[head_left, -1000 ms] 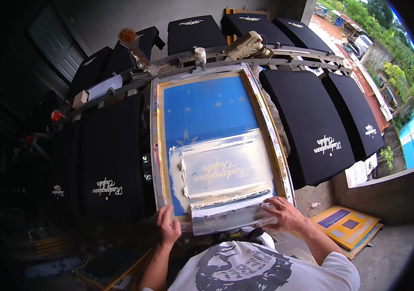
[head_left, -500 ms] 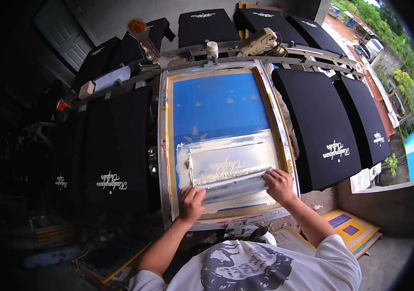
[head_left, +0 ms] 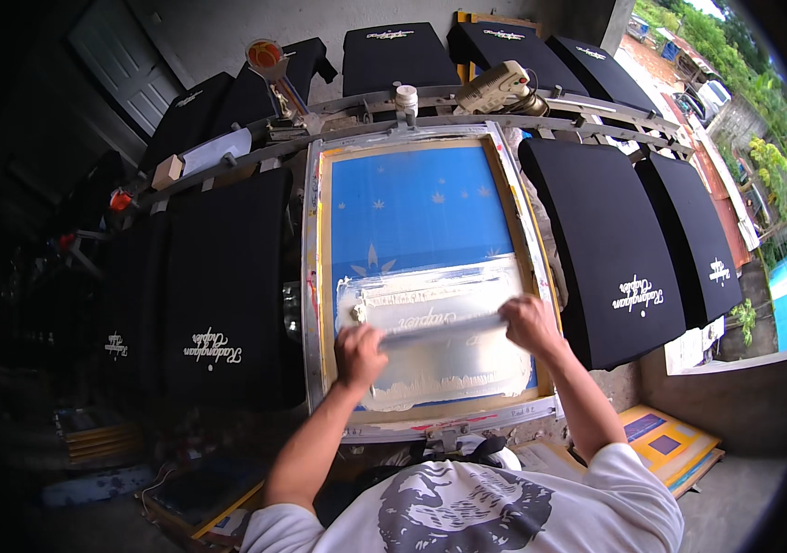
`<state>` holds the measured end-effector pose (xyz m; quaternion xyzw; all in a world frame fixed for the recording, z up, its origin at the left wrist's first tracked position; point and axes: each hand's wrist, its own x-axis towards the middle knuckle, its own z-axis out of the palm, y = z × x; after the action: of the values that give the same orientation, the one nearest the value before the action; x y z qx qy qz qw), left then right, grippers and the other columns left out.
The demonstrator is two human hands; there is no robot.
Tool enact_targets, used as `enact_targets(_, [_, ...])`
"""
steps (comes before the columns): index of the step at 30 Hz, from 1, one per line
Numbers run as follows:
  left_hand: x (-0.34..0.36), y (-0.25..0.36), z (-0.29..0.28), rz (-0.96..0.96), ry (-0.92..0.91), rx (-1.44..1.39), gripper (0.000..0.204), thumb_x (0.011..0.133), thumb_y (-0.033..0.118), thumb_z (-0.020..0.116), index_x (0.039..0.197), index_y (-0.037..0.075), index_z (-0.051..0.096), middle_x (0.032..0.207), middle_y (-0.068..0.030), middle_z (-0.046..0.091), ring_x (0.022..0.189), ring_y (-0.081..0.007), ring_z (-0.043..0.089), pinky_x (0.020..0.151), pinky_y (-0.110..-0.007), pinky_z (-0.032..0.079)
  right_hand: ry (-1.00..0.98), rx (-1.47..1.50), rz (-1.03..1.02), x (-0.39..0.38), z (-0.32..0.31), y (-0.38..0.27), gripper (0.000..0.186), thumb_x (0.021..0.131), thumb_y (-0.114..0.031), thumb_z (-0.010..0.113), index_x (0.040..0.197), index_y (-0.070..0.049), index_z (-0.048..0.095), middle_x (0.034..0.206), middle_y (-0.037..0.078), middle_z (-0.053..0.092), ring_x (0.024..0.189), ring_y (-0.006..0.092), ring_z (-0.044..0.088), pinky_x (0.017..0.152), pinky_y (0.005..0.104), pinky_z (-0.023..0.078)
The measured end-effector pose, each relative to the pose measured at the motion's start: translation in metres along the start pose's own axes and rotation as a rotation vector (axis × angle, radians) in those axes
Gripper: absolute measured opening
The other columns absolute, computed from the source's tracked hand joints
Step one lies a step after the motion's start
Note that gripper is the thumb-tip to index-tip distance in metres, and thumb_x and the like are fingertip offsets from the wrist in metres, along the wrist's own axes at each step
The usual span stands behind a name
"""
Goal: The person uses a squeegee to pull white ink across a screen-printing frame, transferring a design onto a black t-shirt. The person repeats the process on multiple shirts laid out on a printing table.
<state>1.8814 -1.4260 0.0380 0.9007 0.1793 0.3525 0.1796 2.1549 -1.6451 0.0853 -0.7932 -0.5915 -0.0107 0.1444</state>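
A screen printing frame (head_left: 524, 198) lies in front of me, its blue mesh (head_left: 412, 226) marked with pale leaf shapes. White ink (head_left: 449, 380) coats the nearer half of the mesh, and pale script lettering shows through it. Across this inked area lies a squeegee (head_left: 444, 329), blurred by motion. My left hand (head_left: 359, 357) grips its left end, and my right hand (head_left: 530, 324) is closed round the right end. A small lump of ink (head_left: 358, 313) sits on the mesh just beyond my left hand.
Black shirts (head_left: 227, 276) with white lettering lie on boards to both sides, with more black shirts (head_left: 398, 60) along the back. A rail (head_left: 467, 120) behind the frame carries a white bottle (head_left: 406, 100) and a beige heat gun-like device (head_left: 493, 86). Yellow-framed screens (head_left: 665, 442) lie low at right.
Both hands have pushed the squeegee away from my body over the white ink. More ink-covered mesh shows on the near side of it, and a ridge of ink lies farther up.
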Motion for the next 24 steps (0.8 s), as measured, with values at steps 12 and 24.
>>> enact_targets(12, [0.055, -0.039, -0.004, 0.013, 0.045, 0.019, 0.021, 0.061, -0.007, 0.062, 0.077, 0.006, 0.065, 0.073, -0.0082, 0.062, 0.071, -0.0321, 0.062, 0.067, -0.044, 0.046, 0.1, -0.051, -0.012, 0.06, -0.006, 0.0, 0.015, 0.072, 0.003, 0.064, 0.078, -0.008, 0.073, 0.076, 0.011, 0.072, 0.074, 0.0286, 0.071, 0.063, 0.0405, 0.057])
enact_targets(24, [-0.089, 0.044, -0.069, -0.061, -0.049, -0.042, 0.021, 0.056, -0.002, 0.061, 0.075, 0.005, 0.065, 0.071, -0.0085, 0.06, 0.067, -0.0311, 0.06, 0.066, -0.043, 0.046, -0.052, 0.113, -0.14, -0.056, 0.0, -0.06, 0.014, 0.067, 0.0, 0.065, 0.078, -0.008, 0.066, 0.08, 0.006, 0.071, 0.079, 0.0236, 0.072, 0.065, 0.0373, 0.059])
